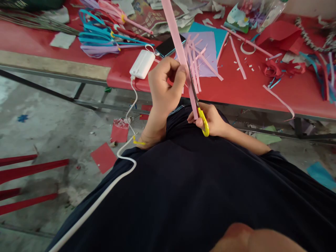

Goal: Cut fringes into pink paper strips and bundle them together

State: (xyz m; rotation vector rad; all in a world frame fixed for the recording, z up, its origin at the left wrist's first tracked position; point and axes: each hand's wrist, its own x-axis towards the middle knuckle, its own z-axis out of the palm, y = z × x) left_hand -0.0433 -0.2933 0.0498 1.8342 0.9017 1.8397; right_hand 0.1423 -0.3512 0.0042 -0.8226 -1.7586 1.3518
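Head view, centre: left hand (pixel 163 85) pinches pink strip (pixel 179 47); right hand (pixel 213 119) wraps yellow scissors (pixel 201 114). Strip twisting could skew the cut.

Light soft, rather dim. Shirt (pixel 183 189) below left hand (pixel 160 90) near-black; floor (pixel 52 122) further left blurred; frame edges stretched.

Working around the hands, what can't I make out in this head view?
All in the head view:
- pink strip: upper end cut off by the top edge
- scissors: grip partly hidden by the right hand
- phone: partly covered by the strip
- white cable: cut off by the bottom edge
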